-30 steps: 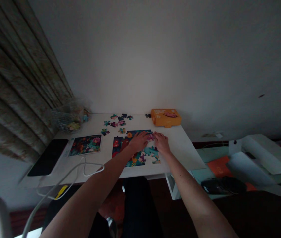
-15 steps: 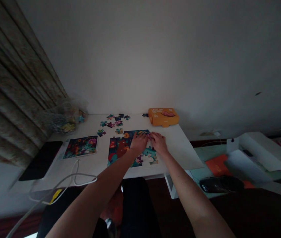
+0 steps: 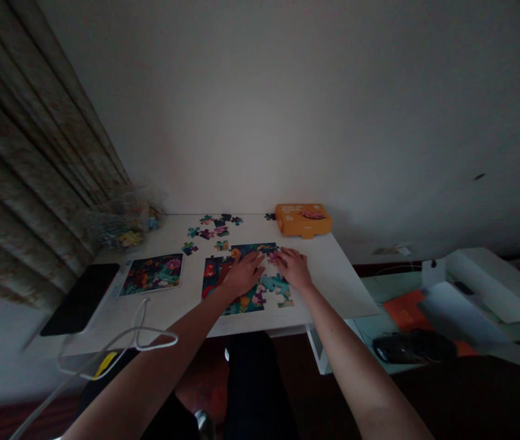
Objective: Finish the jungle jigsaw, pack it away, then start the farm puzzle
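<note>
Dim room, plain white wall on the far side, pleated curtain down the left, white table below. Partly built jigsaw puzzle lies flat toward the table's near edge, roughly centred, its near right part still ragged with gaps. Latest change: the hands have parted slightly, the left hand having slid nearer and leftward across the picture. It now lies open, palm down on the puzzle, fingers spread, with nothing visibly gripped. Right hand is also open and palm down, its fingertips at a pink-toned piece along the puzzle's far middle; contact seems likely, but pinching or pressing cannot be told from this view. Loose pieces lie scattered farther back on the table. Picture card sits left of the puzzle, with a black tablet beyond it at the left end. Orange box stands at the far edge, right of centre. White cable trails over the near left edge.
</note>
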`<state>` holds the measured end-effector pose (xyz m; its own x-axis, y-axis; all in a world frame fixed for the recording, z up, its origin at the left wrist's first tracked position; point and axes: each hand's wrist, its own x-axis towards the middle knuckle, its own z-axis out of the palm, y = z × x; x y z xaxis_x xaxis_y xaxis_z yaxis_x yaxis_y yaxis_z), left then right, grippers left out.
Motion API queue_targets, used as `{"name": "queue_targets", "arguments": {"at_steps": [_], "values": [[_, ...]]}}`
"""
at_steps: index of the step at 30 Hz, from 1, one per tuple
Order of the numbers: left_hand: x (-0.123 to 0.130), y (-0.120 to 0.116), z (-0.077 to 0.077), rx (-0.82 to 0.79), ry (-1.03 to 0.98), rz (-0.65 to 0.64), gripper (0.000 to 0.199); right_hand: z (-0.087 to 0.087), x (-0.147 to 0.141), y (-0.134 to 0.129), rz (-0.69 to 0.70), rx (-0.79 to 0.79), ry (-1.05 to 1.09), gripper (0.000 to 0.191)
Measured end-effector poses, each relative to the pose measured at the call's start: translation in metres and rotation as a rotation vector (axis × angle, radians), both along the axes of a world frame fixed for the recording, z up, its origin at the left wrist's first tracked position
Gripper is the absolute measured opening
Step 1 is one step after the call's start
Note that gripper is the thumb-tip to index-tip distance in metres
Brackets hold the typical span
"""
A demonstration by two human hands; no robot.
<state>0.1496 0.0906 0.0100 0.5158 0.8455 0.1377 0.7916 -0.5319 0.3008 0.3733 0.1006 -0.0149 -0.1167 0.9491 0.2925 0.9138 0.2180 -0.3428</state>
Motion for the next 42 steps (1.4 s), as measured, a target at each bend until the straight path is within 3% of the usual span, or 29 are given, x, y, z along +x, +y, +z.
{"name": "queue_targets", "arguments": {"at_steps": [7,12,17,21,28,34,38,42], "values": [[-0.114,-0.03,-0.012,0.105,-0.004,-0.02,0.049,0.001,0.001,-0.001,0.023,-0.002,0.019,0.028],[-0.157,-0.038,-0.016,0.056,0.056,-0.099,0.049,-0.001,0.001,-0.002,0.055,0.016,0.027,0.029],[-0.162,-0.04,-0.017,0.071,0.023,-0.079,0.046,-0.01,0.006,0.001,0.089,0.035,0.111,0.03],[-0.16,-0.042,-0.019,0.079,-0.011,-0.05,0.043,-0.014,0.007,0.021,0.066,0.056,0.23,0.031],[-0.16,-0.042,-0.022,0.096,-0.04,-0.048,0.044,0.0,-0.035,0.105,-0.019,-0.082,0.151,0.042],[-0.161,-0.041,-0.026,0.114,-0.059,-0.056,0.045,0.01,-0.066,0.168,-0.199,-0.256,0.0,0.059],[-0.162,-0.041,-0.025,0.108,-0.078,-0.055,0.045,0.009,-0.075,0.174,-0.222,-0.269,-0.057,0.059],[-0.16,-0.043,-0.022,0.089,-0.067,-0.041,0.044,0.006,-0.081,0.152,-0.151,-0.19,-0.129,0.045]]}}
